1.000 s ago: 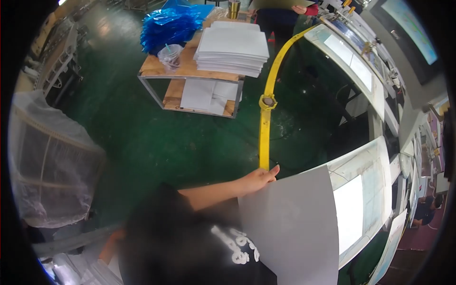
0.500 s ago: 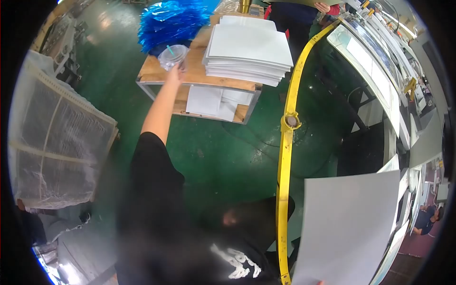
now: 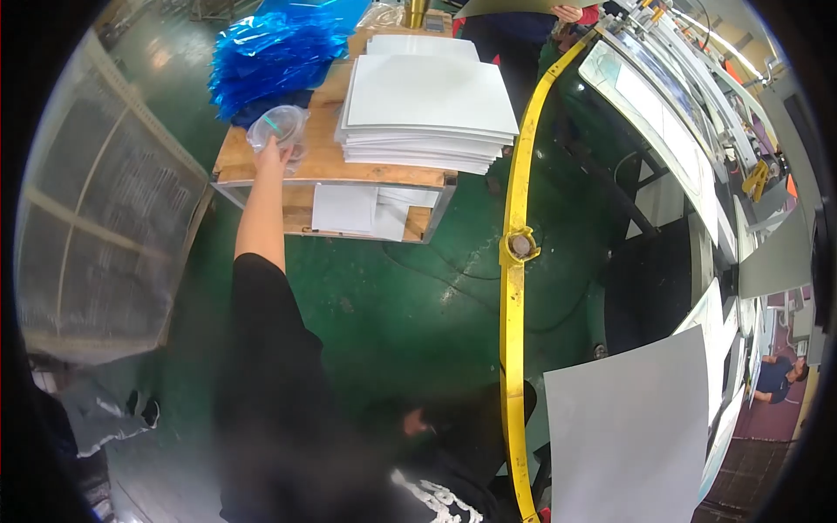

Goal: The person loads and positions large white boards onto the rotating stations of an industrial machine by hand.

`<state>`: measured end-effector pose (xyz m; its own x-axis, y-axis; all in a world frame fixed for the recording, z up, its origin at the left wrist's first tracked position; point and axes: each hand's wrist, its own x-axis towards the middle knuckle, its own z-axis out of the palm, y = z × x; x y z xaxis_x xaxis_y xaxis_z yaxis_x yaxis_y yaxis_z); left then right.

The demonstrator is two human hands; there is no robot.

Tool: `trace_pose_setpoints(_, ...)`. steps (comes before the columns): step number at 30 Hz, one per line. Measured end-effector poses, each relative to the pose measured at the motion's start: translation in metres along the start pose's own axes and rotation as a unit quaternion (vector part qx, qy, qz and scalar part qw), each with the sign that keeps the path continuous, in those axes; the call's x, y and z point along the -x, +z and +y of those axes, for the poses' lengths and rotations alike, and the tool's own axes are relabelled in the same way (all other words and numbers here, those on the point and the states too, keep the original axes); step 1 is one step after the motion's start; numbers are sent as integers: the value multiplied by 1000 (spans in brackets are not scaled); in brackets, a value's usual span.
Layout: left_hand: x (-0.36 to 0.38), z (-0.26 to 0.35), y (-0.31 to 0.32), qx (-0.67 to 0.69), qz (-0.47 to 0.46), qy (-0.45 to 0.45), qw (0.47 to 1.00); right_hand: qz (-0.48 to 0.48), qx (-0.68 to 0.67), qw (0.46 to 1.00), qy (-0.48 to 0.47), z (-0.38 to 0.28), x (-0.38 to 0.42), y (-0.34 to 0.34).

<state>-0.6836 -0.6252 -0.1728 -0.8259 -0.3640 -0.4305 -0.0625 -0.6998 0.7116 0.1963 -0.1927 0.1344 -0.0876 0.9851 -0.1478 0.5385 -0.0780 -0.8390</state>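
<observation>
My left hand reaches out to the upper left, its fingers closed on a clear plastic cup with a green straw. The cup is at the left end of a wooden-topped table. Beside it lies a crumpled pile of shiny blue film. To the cup's right is a thick stack of white sheets. A large grey sheet stands out at the lower right; no hand shows on it, and my right hand is out of view.
A curved yellow bar runs from top to bottom, right of my body. Wrapped, framed goods stand at the left. Machinery lines the right side. Another person's hand holds a sheet at the top; a further person is far right.
The view has shifted, moving the table and my left hand with the cup leftward in the picture. The grey sheet sits lower and tilts more. A fingertip at its bottom edge no longer shows.
</observation>
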Motion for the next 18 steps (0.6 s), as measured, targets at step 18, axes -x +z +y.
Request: trace_pose_setpoints(18, 606, 70, -55, -178, -275, -108, 939, -26, -161, 987, 3, -4, 1, 2)
